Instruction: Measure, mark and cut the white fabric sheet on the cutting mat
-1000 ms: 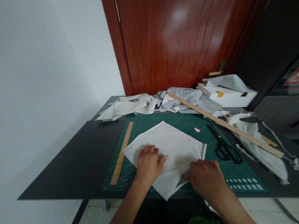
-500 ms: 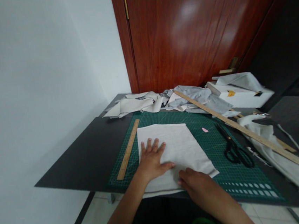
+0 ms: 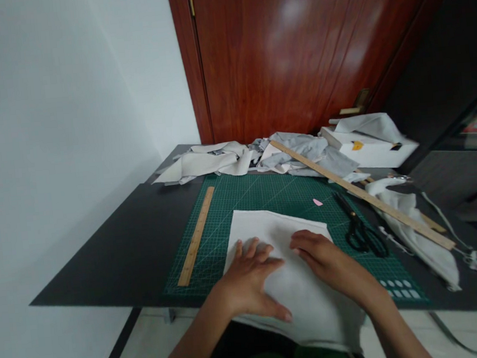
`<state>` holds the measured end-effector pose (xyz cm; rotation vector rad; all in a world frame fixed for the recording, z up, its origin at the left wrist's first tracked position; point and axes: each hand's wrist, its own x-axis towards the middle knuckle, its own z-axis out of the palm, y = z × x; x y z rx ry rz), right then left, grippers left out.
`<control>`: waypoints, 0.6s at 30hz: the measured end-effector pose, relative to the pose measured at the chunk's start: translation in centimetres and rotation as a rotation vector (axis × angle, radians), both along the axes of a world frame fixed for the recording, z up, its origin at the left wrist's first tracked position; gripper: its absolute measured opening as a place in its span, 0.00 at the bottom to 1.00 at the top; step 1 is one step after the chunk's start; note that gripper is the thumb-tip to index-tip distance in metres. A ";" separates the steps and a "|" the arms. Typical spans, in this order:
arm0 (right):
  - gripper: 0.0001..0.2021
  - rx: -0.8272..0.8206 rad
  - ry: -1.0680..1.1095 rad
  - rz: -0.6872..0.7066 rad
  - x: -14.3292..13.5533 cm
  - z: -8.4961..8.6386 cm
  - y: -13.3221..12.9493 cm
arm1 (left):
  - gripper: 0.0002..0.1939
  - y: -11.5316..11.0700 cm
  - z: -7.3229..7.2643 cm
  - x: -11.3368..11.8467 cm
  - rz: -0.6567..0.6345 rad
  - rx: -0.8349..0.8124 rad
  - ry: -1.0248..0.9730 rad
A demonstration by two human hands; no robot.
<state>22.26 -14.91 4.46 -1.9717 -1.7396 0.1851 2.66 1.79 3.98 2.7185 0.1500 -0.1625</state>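
Cloth (image 3: 288, 253): on mat (image 3: 265, 196), near edge overhanging table (image 3: 113, 241); left hand (image 3: 248, 279) and right hand (image 3: 325, 255) flat, fingers apart, clamping nothing; risk: overhang's weight may drag cloth off or wrinkle it.

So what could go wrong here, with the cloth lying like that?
The cloth hangs over the table edge toward the person, so it may slide off if the left hand and right hand lift. The scissors lie close beside it and might snag it.
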 end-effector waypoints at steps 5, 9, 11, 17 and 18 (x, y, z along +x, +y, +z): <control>0.19 -0.113 -0.207 -0.137 0.7 -2.0 1.3 | 0.48 -1.6 1.5 0.0 0.050 0.026 -0.054; 0.24 -0.204 -0.329 -0.302 2.9 -3.8 1.5 | 0.39 -1.6 0.7 2.1 0.242 0.157 -0.155; 0.26 -0.232 -0.317 -0.344 4.0 -4.6 1.4 | 0.26 -1.2 -0.3 3.3 0.285 0.225 -0.188; 0.27 -0.222 -0.262 -0.476 5.6 -6.0 1.4 | 0.25 -0.2 -2.2 3.7 0.276 0.342 -0.289; 0.27 -0.204 -0.252 -0.470 5.7 -6.2 1.4 | 0.27 -0.3 -2.2 3.5 0.267 0.347 -0.296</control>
